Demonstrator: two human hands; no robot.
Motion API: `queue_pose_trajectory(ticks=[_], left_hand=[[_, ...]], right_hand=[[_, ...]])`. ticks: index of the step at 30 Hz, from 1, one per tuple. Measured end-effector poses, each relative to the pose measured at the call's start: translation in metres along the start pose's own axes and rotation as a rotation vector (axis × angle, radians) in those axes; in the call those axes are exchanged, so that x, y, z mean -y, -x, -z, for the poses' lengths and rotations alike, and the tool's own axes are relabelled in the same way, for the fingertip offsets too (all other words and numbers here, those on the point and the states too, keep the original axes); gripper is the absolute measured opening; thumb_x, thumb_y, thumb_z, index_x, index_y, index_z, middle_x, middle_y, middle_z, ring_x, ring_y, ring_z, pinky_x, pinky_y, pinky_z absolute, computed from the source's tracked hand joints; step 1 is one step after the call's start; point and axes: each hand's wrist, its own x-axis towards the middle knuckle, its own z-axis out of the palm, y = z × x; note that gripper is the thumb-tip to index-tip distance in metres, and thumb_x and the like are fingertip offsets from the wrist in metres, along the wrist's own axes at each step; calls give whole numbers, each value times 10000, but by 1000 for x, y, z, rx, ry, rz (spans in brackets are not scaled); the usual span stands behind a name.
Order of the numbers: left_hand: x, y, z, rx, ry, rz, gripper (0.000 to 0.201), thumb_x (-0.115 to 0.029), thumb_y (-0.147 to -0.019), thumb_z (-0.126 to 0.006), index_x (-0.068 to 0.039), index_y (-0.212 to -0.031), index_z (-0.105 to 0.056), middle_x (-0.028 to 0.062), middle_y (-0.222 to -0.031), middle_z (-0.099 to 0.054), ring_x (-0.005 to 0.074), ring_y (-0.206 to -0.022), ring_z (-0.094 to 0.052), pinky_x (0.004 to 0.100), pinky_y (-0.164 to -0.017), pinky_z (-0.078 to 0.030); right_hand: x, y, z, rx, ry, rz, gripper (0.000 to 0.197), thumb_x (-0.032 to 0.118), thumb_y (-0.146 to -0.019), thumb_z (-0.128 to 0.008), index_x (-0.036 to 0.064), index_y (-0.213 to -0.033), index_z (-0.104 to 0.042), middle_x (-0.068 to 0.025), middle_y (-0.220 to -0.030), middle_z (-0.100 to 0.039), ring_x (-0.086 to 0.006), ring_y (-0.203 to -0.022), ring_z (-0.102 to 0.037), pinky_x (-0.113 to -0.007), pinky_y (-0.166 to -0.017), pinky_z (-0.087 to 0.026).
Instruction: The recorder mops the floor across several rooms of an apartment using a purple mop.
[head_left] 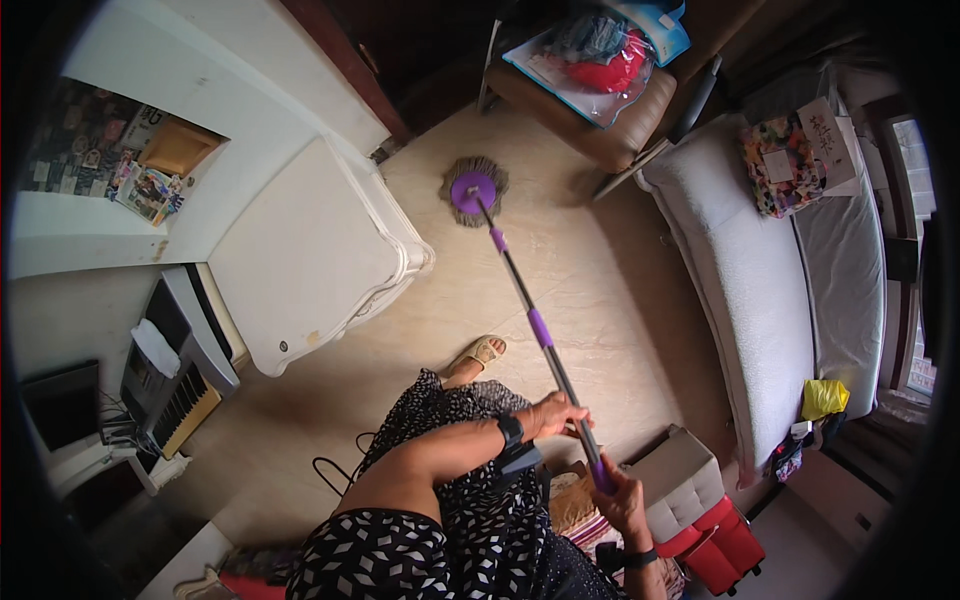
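Note:
A spin mop [519, 281] with a grey metal pole and purple grips slants across the middle of the view. Its round purple head with a grey string fringe lies flat on the floor [610, 330], beyond my sandalled foot. Partway down the pole my left hand [556, 415] is closed around it, a dark band on that wrist. Lower, near the purple end grip, my right hand [622, 497] wraps the pole, also with a dark band at the wrist.
A cream cabinet [310, 255] with a curved edge stands left of the mop head. Beyond it to the right is a brown chair [640, 115] holding plastic-wrapped items. A bed or sofa with a pale cover [735, 270] runs along the right. A tufted bench [672, 480] is near my right hand.

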Motion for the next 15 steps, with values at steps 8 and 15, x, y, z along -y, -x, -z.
queue_pose_trajectory(ticks=[8,15], left_hand=[[-74,11,33,-32,30,-89,104,-71,-774,-592,-12,-855,-563,137,-864,-602,267,-850,-594,451,-718,-495],[-233,8,50,-312,110,-635,180,-150,-824,-557,-75,-907,-416,98,-787,-543,230,-757,-578,451,-656,-534]], right_hand=[[48,-54,-28,-23,-162,-23,513,61,-698,-582,-56,-1182,-457,25,-707,-520,-56,-598,-447,-185,-539,-383],[162,-203,-82,-106,-666,85,557,2,-681,-545,-46,-1220,-413,5,-582,-471,-70,-380,-390,-218,-335,-294]])
